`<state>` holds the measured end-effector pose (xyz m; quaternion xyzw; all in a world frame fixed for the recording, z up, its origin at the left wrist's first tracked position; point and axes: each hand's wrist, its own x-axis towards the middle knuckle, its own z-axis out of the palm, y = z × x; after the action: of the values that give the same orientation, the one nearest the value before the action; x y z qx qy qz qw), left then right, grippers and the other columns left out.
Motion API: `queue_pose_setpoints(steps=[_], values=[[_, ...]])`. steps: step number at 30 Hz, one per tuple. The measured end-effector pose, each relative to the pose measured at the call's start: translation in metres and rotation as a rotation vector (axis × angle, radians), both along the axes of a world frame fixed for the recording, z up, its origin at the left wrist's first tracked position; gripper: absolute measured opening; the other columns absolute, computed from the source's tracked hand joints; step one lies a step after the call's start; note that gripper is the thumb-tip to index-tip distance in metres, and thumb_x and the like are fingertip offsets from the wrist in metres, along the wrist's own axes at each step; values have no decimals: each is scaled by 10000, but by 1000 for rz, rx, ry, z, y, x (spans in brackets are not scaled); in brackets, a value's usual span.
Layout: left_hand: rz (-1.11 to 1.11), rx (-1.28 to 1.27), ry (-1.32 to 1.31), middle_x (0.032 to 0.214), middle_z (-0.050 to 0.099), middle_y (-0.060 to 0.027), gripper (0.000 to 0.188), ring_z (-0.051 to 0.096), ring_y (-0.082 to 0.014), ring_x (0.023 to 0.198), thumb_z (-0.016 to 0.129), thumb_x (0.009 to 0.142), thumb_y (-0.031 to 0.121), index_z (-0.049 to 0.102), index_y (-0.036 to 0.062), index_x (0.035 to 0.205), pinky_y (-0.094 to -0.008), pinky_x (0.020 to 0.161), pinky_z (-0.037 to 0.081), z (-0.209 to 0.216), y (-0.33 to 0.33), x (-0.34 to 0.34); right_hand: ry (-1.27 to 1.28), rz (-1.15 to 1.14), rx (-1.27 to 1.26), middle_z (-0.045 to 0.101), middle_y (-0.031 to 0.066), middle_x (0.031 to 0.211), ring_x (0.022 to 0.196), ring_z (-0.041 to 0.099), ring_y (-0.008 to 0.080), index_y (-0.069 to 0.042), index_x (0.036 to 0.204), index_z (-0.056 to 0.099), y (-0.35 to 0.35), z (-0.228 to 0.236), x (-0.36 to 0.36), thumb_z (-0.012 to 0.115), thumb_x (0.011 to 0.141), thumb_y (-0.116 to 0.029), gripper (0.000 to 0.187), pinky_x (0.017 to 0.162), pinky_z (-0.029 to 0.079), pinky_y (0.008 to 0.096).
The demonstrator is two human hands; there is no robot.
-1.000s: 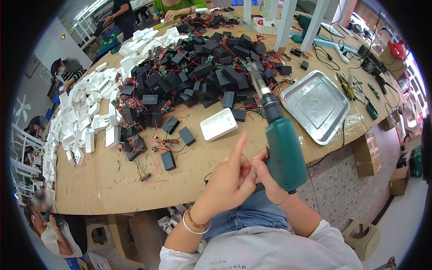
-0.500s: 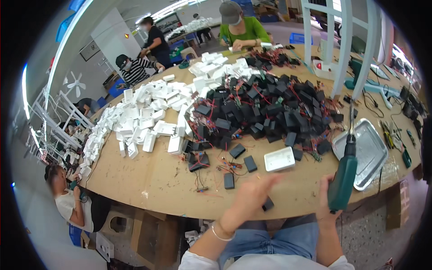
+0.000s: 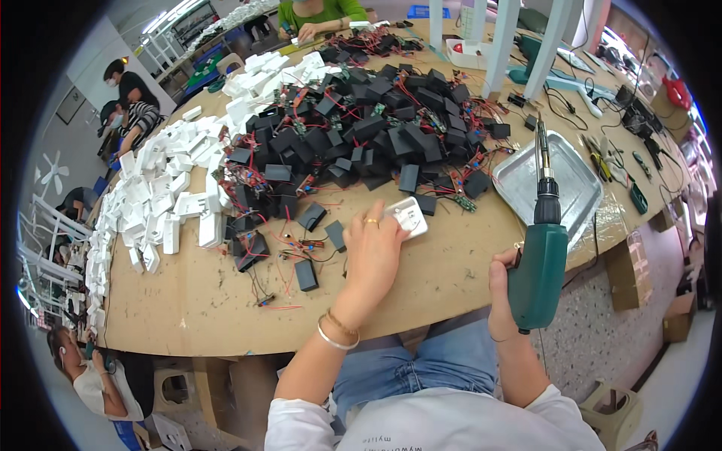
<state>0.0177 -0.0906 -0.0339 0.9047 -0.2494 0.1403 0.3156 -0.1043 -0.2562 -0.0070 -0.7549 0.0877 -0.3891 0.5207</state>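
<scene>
My lap, in blue denim, sits at the near edge of a curved wooden worktable (image 3: 188, 301) with a bare, matt top. My right hand (image 3: 502, 297) is closed around the grip of a green electric screwdriver (image 3: 538, 263), held upright beyond the table edge with its dark chuck and thin bit pointing away from me; my fingers wrap the far side of the handle and are mostly hidden. My left hand (image 3: 374, 252) lies palm down on the tabletop, fingers loosely spread and extended over the near end of a white rectangular plug housing (image 3: 406, 216). The fingertips touch it; I cannot tell whether they grip it. A ring and two thin bangles show on that hand and wrist.

Just left of the housing lie single black plastic cases (image 3: 306, 274) with loose red wires. Right of it, behind the screwdriver, rests a dull metal tray (image 3: 579, 180) with raised rims, partly covered by the tool. Farther out, a large heap of black modules (image 3: 376, 128), red leads and small circuit boards fills the table centre. A band of white plastic shells (image 3: 165, 203) curves along the left edge. Hand tools and cables lie at the far right, too small to identify. Other people sit along the far and left sides, cut off by the picture rim.
</scene>
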Motion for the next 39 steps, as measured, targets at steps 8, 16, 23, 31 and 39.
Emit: queue_pose_setpoints(steps=[8, 16, 23, 31, 39], values=[[-169, 83, -154, 1328, 502, -151, 167, 432, -403, 1224, 674, 830, 156, 575, 23, 857, -513, 977, 366, 7, -6, -33, 89, 75, -100, 545, 43, 946, 796, 486, 89, -28, 1212, 445, -13, -9, -13, 577, 893, 25, 350, 706, 427, 240], [-22, 48, -87, 1348, 435, -174, 114, 377, -426, 1253, 639, 838, 49, 551, -7, 882, -500, 999, 382, -7, -25, -37, 179, 59, -31, 580, 52, 882, 753, 545, 136, -23, 976, 555, -8, -6, -26, 639, 834, 14, 169, 745, 421, 288], [-78, -64, -7, 1402, 409, -187, 103, 384, -403, 1271, 613, 864, 10, 513, -8, 848, -454, 1014, 369, -11, -17, -35, 258, 150, -81, 589, 55, 853, 703, 563, 141, -21, 965, 568, -9, -1, -48, 644, 822, 22, 168, 713, 424, 287], [-39, -16, -11, 1421, 402, -194, 78, 510, -357, 1132, 646, 876, 60, 606, -3, 854, -385, 872, 466, 1, -9, -40, 333, 282, -53, 607, 85, 901, 665, 581, 120, 14, 1040, 515, -15, -30, -81, 652, 836, 19, 245, 610, 459, 254], [14, -107, 115, 1380, 414, -262, 103, 628, -269, 841, 651, 882, 73, 631, -28, 872, -351, 718, 507, 3, -14, -45, 316, 260, -10, 612, 92, 930, 685, 580, 115, 22, 1102, 459, -10, -36, -85, 658, 845, 6, 326, 631, 476, 247]])
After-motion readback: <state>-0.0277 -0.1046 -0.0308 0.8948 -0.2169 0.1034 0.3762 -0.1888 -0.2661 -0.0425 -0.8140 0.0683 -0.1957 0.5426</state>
